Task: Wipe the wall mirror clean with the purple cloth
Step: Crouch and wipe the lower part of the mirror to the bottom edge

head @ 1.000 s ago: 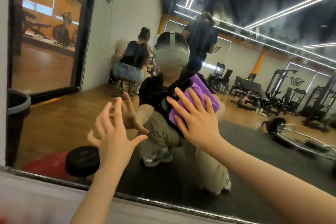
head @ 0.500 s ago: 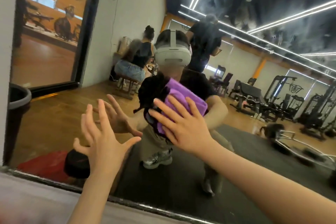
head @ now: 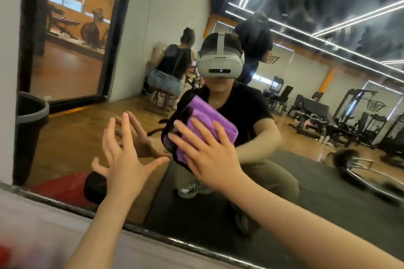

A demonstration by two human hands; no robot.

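Note:
The wall mirror (head: pixel 306 181) fills most of the head view and reflects a gym. A folded purple cloth (head: pixel 207 120) lies flat against the glass near the middle. My right hand (head: pixel 209 155) presses the cloth to the mirror with straight, spread fingers. To its left my left hand (head: pixel 124 159) is raised in front of the glass with fingers spread and holds nothing. Whether it touches the glass I cannot tell. The reflection of a crouching person with a headset sits behind the cloth.
The mirror's dark lower frame (head: pixel 175 240) runs diagonally across the bottom, with a pale ledge (head: pixel 43 229) below it. A white wall strip (head: pixel 8 72) borders the mirror's left edge. Reflected in the glass are seated and standing people, gym machines and a barbell.
My right hand and the cloth have slid left across the glass. My left hand has stayed close to the same spot, and the view has shifted slightly.

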